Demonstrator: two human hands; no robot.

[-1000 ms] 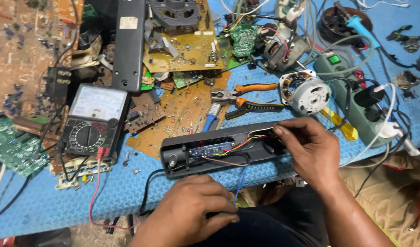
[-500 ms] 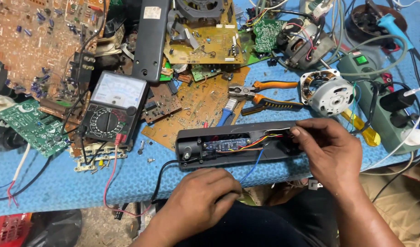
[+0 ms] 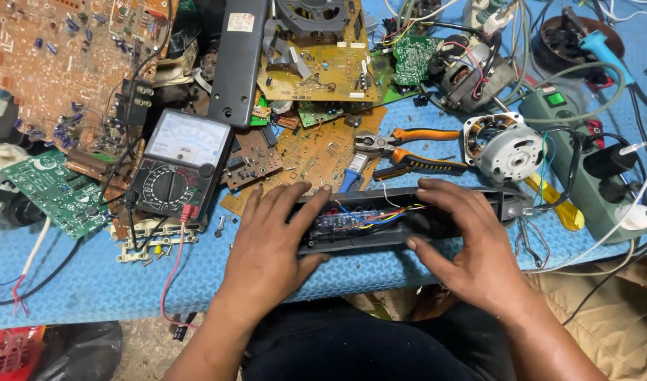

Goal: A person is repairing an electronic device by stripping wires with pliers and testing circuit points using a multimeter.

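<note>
Here, much of the long black plastic casing (image 3: 408, 229) is hidden under the two hands that grip it at the near edge of the blue textured table mat (image 3: 112, 282). The left hand (image 3: 270, 243) covers its left end, fingers spread over the far rim and thumb hooked on the near side. The right hand (image 3: 471, 247) clasps the right part the same way, fingers draped over the top and thumb pressed on the near wall. Between the hands the open trough shows a narrow circuit strip with thin blue, orange and yellow wires (image 3: 369, 215); what lies deeper inside is hard to make out. Just beyond the casing lie orange-handled pliers (image 3: 408, 152) on a brown, copper-traced circuit board (image 3: 316, 152). To the left stands an analogue multimeter (image 3: 179, 166) with a round dial. To the far right sits a bare metal motor (image 3: 503, 148), and a green power strip (image 3: 584, 169) is partly buried under cables.
</note>
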